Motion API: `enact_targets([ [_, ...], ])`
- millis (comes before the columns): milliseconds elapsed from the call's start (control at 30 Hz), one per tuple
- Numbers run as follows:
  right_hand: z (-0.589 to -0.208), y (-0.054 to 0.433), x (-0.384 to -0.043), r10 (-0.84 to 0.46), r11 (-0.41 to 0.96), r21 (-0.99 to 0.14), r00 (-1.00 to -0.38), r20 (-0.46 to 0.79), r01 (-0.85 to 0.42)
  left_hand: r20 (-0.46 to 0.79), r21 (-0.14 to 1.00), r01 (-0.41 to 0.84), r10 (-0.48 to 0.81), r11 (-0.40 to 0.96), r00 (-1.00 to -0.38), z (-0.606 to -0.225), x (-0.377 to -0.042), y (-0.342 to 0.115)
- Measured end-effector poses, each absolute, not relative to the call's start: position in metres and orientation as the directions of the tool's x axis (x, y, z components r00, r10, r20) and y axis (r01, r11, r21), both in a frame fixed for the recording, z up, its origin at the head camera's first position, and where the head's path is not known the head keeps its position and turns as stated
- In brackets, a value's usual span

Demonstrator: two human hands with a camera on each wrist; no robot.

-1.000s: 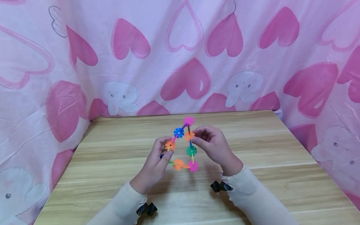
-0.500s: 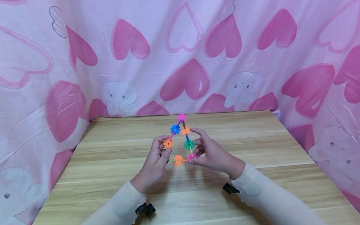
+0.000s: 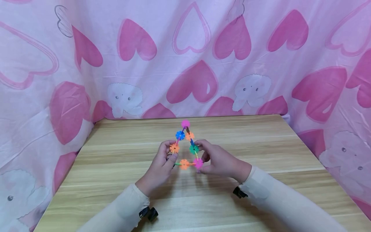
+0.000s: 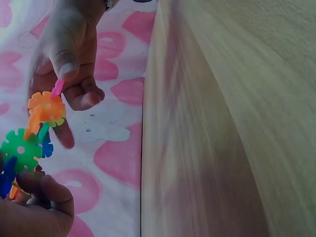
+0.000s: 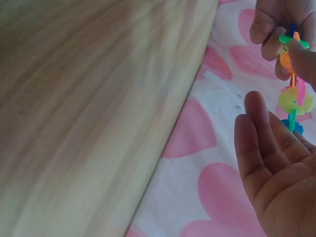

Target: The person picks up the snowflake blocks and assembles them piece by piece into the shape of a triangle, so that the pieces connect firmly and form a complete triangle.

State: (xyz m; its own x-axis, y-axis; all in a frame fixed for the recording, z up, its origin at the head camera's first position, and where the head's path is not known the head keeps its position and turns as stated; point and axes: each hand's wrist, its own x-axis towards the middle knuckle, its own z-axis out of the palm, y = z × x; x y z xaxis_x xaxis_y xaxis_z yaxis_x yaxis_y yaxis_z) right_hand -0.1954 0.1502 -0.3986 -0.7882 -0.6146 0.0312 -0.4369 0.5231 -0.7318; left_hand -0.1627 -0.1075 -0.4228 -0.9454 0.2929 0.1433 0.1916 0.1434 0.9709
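Note:
A triangular frame of notched plastic snowflake discs is held up over the table, its pink tip disc at the top. On its left side, my left hand pinches an orange disc between thumb and fingers. My right hand spans the lower right corner, thumb at the pink disc and forefinger by the green disc. In the right wrist view, the other fingers of that hand reach out fairly straight. The left fingers hide the frame's lower left corner.
The wood-grain table spreads under both arms. A pink heart-print cloth hangs behind it and along both sides. Small black wrist cameras are strapped at the sleeve cuffs.
My right hand has moved from the upper orange disc down to the lower right corner. The frame's tip has swung left, so the triangle stands more upright; my left hand keeps its grip.

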Motion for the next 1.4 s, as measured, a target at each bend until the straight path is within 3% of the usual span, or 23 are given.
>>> enact_targets([
  [267, -0.405, 0.158, -0.199, -0.608, 0.523, -0.752, -0.794, 0.001, -0.401, -0.034, 0.959, 0.078, 0.384, 0.271, -0.923, -0.424, -0.163, -0.117],
  [500, -0.411, 0.167, -0.203, -0.611, 0.531, -0.769, -0.79, -0.055, -0.357, -0.087, 0.882, 0.16, 0.485, 0.444, -0.87, -0.423, -0.165, -0.122],
  [767, -0.415, 0.169, -0.209, -0.624, 0.567, -0.739, -0.775, -0.097, -0.364, -0.138, 0.77, 0.191, 0.452, 0.609, -0.881, -0.427, -0.169, -0.122],
  [1000, -0.423, 0.17, -0.216, -0.594, 0.637, -0.719, -0.771, -0.228, -0.279, -0.107, 0.663, 0.271, 0.446, 0.698, -0.889, -0.434, -0.177, -0.119],
  [1400, -0.434, 0.167, -0.222, -0.512, 0.744, -0.642, -0.775, -0.37, -0.185, -0.261, 0.55, 0.192, 0.386, 0.813, -0.885, -0.442, -0.189, -0.109],
])
